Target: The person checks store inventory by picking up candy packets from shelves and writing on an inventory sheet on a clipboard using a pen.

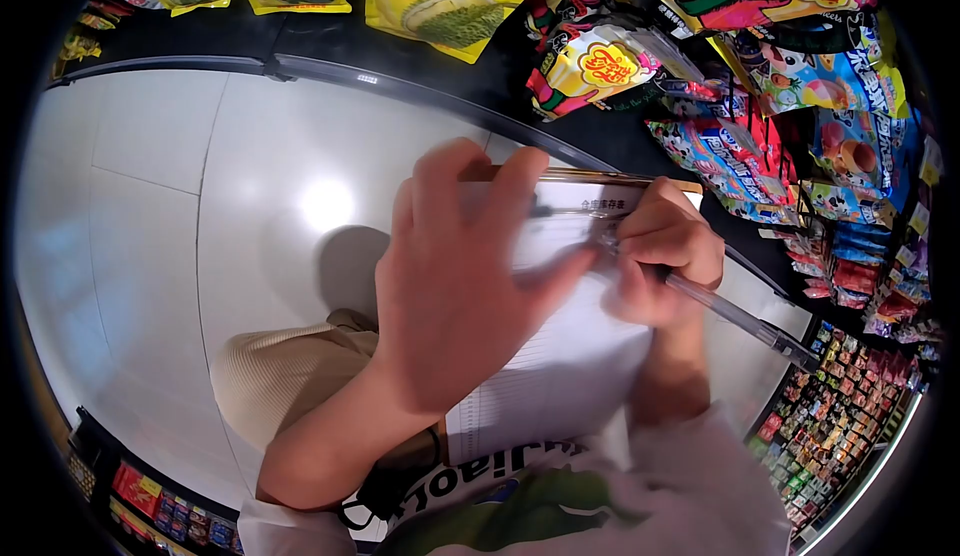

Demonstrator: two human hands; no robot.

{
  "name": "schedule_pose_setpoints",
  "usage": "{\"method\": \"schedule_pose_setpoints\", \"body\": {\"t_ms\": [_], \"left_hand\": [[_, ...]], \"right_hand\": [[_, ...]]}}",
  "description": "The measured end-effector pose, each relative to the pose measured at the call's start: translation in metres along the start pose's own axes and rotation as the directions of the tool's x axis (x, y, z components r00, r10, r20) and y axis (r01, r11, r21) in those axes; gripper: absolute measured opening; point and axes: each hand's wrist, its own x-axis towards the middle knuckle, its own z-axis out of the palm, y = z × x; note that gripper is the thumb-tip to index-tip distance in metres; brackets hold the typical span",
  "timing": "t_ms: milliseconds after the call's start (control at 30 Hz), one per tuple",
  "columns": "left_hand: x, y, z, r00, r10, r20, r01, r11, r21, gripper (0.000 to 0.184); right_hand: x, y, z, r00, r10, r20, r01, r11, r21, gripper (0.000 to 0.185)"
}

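Note:
My left hand is over the left part of a clipboard that holds a printed, lined sheet of paper. Its fingers are apart, with the thumb stretched toward the other hand; motion blurs it slightly. My right hand is closed around a clear-barrelled pen at the sheet's upper right. One end of the pen sticks out toward the lower right, while the other is hidden by the fingers. Part of the clipboard's top edge is behind my left fingers.
Yellow durian candy bags lie on a dark shelf ahead. Colourful candy bags hang at the right, above more packed shelves. Pale floor tiles extend to the left, beside my bent knee.

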Motion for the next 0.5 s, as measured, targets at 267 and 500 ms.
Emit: {"method": "schedule_pose_setpoints", "body": {"t_ms": [267, 500], "left_hand": [[0.0023, -0.0038, 0.0024, 1.000, -0.008, 0.005, 0.008, 1.000, 0.002, 0.067], [0.0039, -0.0082, 0.0042, 1.000, -0.010, 0.015, 0.010, 1.000, -0.007, 0.068]], "right_hand": [[0.0015, 0.0009, 0.0016, 0.998, 0.055, 0.026, -0.054, 0.998, -0.022, 0.019], [0.0037, 0.0004, 0.0029, 0.997, 0.068, 0.041, -0.066, 0.996, -0.059, 0.019]]}}
